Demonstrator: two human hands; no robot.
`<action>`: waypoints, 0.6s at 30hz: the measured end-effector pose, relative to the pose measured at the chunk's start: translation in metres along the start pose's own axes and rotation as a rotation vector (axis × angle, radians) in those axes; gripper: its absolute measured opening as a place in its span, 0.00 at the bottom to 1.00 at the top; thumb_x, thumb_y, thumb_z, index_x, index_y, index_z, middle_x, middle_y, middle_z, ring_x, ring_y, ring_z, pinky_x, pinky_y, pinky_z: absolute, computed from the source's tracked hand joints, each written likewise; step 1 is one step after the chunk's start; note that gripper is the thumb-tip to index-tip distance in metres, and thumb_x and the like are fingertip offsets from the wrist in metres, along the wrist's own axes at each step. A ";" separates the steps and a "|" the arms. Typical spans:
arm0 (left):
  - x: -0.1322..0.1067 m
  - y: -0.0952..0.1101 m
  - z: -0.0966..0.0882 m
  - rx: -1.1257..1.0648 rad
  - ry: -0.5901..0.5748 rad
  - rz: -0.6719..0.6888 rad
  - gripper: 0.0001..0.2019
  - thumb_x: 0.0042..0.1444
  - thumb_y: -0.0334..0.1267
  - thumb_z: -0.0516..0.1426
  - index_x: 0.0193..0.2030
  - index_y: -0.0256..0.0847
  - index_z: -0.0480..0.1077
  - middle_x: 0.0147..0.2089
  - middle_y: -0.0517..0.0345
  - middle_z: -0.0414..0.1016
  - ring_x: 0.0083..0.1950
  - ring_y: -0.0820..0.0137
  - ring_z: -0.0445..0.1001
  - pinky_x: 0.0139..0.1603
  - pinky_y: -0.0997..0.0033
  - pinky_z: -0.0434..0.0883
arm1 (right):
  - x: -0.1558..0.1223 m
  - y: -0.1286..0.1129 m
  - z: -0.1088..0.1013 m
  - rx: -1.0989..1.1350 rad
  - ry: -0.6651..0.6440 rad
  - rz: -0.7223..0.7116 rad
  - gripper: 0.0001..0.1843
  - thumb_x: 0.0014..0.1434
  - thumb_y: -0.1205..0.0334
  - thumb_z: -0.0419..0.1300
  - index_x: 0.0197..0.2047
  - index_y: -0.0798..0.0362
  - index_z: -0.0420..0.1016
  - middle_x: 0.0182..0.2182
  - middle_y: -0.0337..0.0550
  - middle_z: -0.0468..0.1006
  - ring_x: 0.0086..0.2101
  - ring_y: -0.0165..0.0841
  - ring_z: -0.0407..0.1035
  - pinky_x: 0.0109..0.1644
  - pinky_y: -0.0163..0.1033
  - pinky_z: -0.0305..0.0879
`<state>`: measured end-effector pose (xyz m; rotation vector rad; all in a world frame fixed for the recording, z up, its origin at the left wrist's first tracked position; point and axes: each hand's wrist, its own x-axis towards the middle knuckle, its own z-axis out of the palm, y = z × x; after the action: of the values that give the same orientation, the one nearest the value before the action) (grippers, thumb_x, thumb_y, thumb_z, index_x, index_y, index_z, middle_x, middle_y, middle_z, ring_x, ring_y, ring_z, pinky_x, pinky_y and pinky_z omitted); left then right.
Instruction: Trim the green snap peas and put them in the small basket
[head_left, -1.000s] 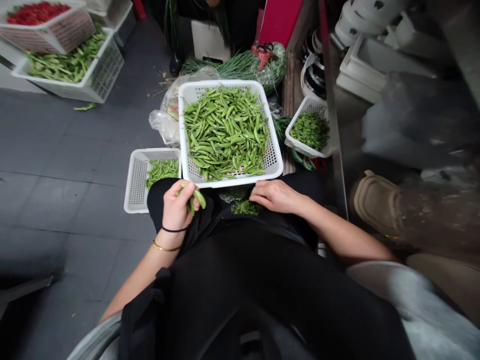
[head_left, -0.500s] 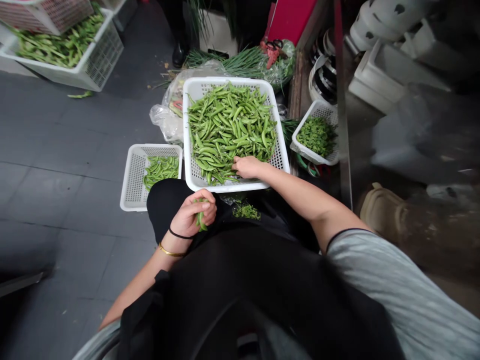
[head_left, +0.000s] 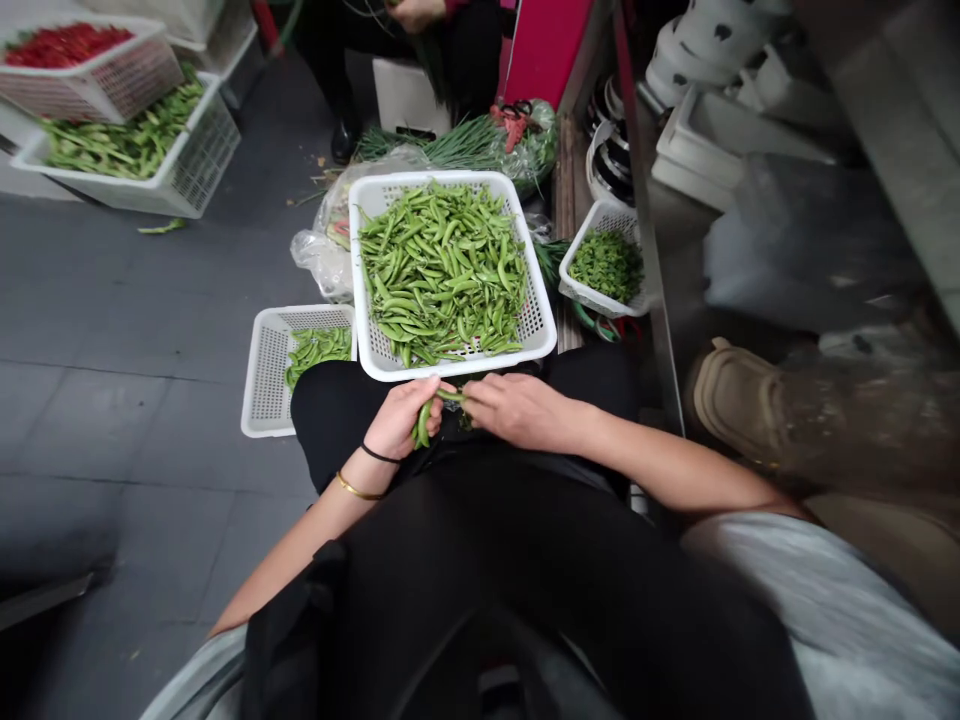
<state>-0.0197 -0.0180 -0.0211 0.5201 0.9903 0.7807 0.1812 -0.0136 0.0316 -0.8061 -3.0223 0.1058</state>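
The left hand (head_left: 401, 418) closes around a green pea pod (head_left: 424, 425), the right hand (head_left: 525, 412) pinching its other end, just near the white basket (head_left: 480, 364) heaped with pods (head_left: 442, 270).

Grey tiled floor (head_left: 127, 330), a white mesh basket of pea pods (head_left: 262, 375), one stray pod (head_left: 161, 226), a clear plastic bag (head_left: 322, 262)

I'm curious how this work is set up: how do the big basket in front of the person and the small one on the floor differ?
The big white basket is clearly larger than the small white basket. The big basket is heaped with green pods, while the small basket holds only a thin patch of them, leaving much of its mesh bare. Both are white, perforated and rectangular.
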 end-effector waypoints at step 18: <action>-0.017 0.004 0.008 0.120 -0.027 0.148 0.14 0.45 0.42 0.66 0.31 0.32 0.73 0.16 0.65 0.63 0.14 0.81 0.58 0.15 0.81 0.56 | 0.004 -0.013 0.004 0.353 0.188 0.051 0.16 0.65 0.61 0.47 0.32 0.57 0.71 0.27 0.42 0.71 0.26 0.27 0.61 0.30 0.34 0.51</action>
<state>-0.0190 -0.0290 -0.0052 0.7118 0.9858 0.8469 0.1711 -0.0233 0.0287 -0.8054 -2.6956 0.5160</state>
